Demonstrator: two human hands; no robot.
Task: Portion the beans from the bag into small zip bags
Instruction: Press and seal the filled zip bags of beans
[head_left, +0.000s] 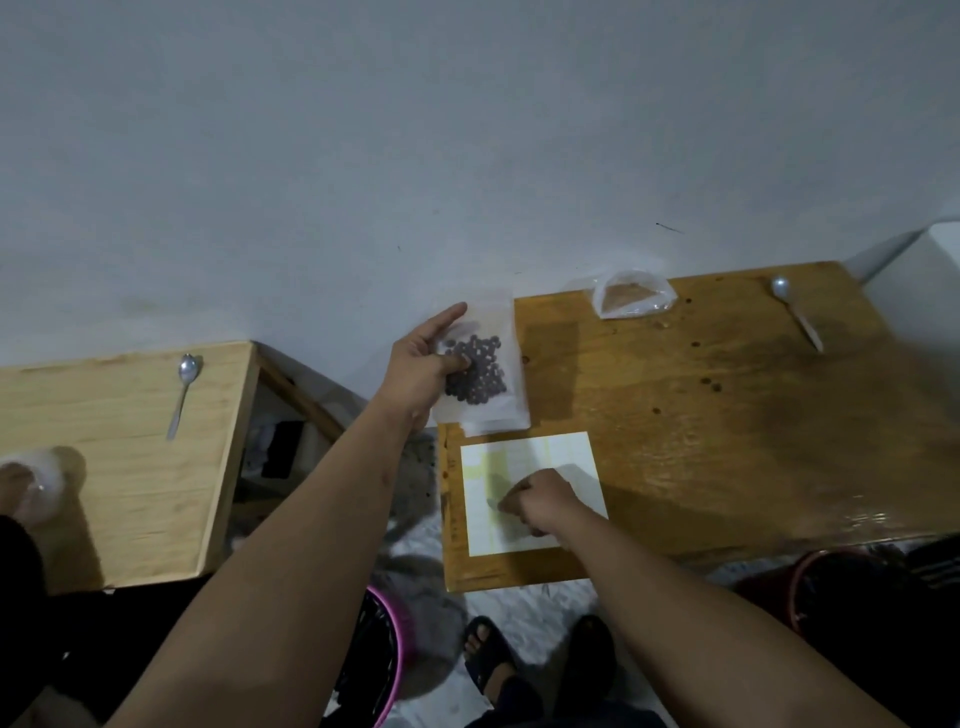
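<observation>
My left hand holds a small clear zip bag with a cluster of dark beans inside, raised above the left rear corner of the brown table. The thumb lies across the bag's front. My right hand rests with curled fingers on a white sheet of labels at the table's near left; it seems to pinch at the sheet, though the fingertips are hard to make out. A larger clear plastic bag lies nearly empty at the table's back edge.
A metal spoon lies at the table's back right. To the left stands a lighter wooden table with another spoon; another person's hand holds a clear container there. A pink-rimmed bin and sandalled feet are below.
</observation>
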